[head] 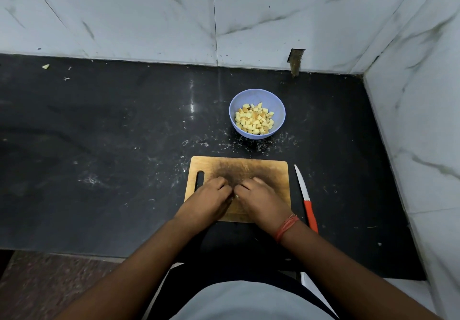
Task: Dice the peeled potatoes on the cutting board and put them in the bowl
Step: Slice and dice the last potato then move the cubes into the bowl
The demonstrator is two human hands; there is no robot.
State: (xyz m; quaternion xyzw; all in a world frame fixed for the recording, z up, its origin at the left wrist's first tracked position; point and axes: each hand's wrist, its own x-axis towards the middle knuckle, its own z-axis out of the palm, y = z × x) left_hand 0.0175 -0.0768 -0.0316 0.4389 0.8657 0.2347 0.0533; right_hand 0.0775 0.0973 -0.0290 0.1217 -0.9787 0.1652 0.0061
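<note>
Yellow potato cubes (254,120) fill the lower part of a round lavender-blue bowl (278,110) — smallish, uneven dice, a few showing browner faces. That bowl sits on the black stone desk (112,133), just beyond the far edge of the cutting board (271,170).

Board is a wooden rectangle with rounded corners and a slot handle at its left end, and the middle is stained dark, almost sooty-looking. Desk surface is glossy but dusted with pale specks and smears, mostly around the bowl and board. Walls behind and to the right are white marble-look tile with grey veins.

Both hands are down on the near half of the board, knuckles up, fingertips meeting in the middle. Left hand (211,199) and right hand (261,196) each have the fingers curled under, so each hand's grip is hidden — can't tell if either is holding anything, though a tiny pale bit peeks out between them. Right wrist wears an orange thread band (286,227).

Off the board's right edge lies a knife (307,201), white blade, orange-red handle, its near end tucked behind the right forearm.
</note>
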